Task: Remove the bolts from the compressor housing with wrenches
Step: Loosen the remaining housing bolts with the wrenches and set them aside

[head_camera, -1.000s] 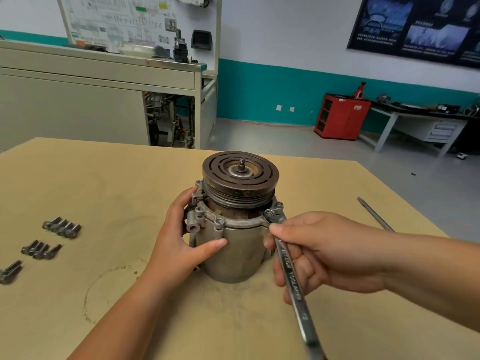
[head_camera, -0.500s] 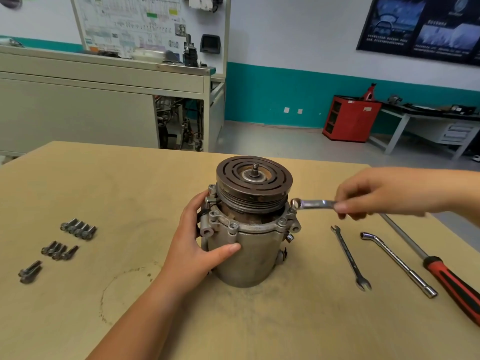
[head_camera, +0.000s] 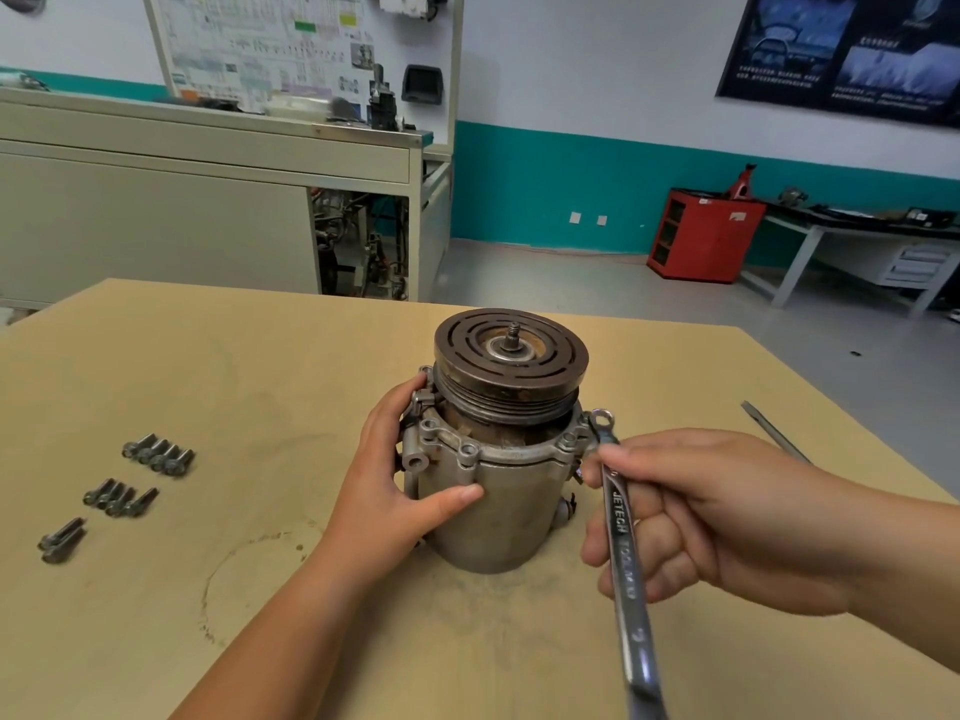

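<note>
- workshop table [head_camera: 208,356] of pale board carries the compressor housing [head_camera: 493,511], stood upright near its middle with the grooved pulley [head_camera: 511,356] on top.
- the housing is gripped at its 9 o'clock side by the left hand [head_camera: 395,491], with fingers behind the flange and the thumb curled across the front wall.
- a ring wrench [head_camera: 621,553] is clasped by the right hand [head_camera: 701,517], fingers curled round the shank. its ring end [head_camera: 602,420] lies at the flange's 3 o'clock edge; whether it is seated on a bolt head cannot be told.
- removed bolts [head_camera: 156,454] are laid in three small groups well out at 9 o'clock, so the job is judged partly done. whether each flange boss [head_camera: 469,450] holds a bolt cannot be told.
- the ring should be dropped fully and squarely over the head before force is applied; a tilted ring is likely to slip and round the corners.
- the shank is best kept level with the flange and pulled in short arcs, since little swing is left under the pulley.
- the body should be braced hard against the turn, as an upright housing can be twisted or tipped.
- a slim tool shaft [head_camera: 774,431] lies out at 2 o'clock, apart from both hands.
</note>
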Tool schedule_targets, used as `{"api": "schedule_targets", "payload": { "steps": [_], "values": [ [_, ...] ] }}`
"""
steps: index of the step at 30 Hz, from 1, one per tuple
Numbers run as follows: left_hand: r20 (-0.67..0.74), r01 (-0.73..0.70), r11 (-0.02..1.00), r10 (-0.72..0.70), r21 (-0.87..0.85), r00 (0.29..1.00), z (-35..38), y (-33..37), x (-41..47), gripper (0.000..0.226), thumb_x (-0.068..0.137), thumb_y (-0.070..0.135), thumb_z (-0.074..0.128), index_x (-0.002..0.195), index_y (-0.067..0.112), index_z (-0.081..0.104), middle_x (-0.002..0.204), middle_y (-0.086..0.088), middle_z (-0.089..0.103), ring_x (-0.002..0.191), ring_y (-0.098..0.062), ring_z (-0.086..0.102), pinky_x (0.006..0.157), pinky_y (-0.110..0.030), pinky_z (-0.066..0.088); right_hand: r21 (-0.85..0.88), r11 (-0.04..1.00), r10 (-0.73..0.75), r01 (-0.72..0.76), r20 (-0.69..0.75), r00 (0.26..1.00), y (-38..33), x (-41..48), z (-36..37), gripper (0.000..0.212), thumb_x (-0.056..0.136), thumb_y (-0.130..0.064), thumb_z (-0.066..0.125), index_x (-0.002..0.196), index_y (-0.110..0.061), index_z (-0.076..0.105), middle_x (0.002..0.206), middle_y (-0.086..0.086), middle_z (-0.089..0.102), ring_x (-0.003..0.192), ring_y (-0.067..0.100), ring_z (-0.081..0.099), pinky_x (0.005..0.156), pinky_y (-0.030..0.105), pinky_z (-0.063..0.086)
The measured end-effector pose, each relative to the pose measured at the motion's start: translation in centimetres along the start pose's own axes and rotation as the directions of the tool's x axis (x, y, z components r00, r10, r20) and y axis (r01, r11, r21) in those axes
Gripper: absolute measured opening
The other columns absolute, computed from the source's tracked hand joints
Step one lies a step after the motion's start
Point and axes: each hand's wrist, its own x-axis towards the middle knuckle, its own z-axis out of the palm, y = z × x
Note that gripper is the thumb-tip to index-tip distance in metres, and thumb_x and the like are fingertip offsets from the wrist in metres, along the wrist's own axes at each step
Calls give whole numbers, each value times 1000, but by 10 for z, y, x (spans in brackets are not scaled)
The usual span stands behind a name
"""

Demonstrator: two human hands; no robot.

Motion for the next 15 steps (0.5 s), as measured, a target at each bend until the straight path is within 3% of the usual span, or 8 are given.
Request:
{"api": "schedule_targets", "payload": {
  "steps": [6, 10, 13, 15],
  "values": [
    [1, 4, 1000, -4, -1, 1000, 0, -1, 0, 91, 58, 54, 79, 136, 50, 33, 145, 7, 42, 132, -8, 44, 102, -16, 38, 56, 998, 14, -12, -32, 999, -6, 8, 6, 22, 77, -26, 52, 83, -5, 54, 52, 17, 61, 37, 23, 60, 33, 21, 46],
    [4, 19, 1000, -19, 6, 1000, 0, -1, 0, 92, 57, 54, 79, 137, 47, 33, 145, 6, 42, 131, -8, 44, 102, -17, 39, 2, 999, 49, -49, -28, 998, -4, 5, 0, 25, 92, -24, 47, 80, -4, 55, 45, 14, 56, 29, 20, 54, 31, 19, 42],
    [2, 28, 1000, -28, 0, 1000, 0, 1, 0, 93, 57, 52, 79, 137, 44, 33, 145, 6, 42, 132, -8, 44, 102, -17, 39, -127, 986, 105, -106, -9, 994, -4, 5, -8, 29, 94, -29, 45, 80, -6, 54, 45, 12, 56, 29, 19, 54, 32, 18, 42],
    [2, 29, 1000, -29, -6, 1000, 1, 2, -1, 92, 57, 51, 78, 137, 43, 34, 145, 5, 42, 131, -8, 44, 101, -15, 39, -363, 917, 184, -167, 11, 983, -14, 6, -21, 33, 92, -38, 44, 79, -9, 53, 46, 8, 56, 33, 18, 56, 34, 18, 43]
  ]
}}
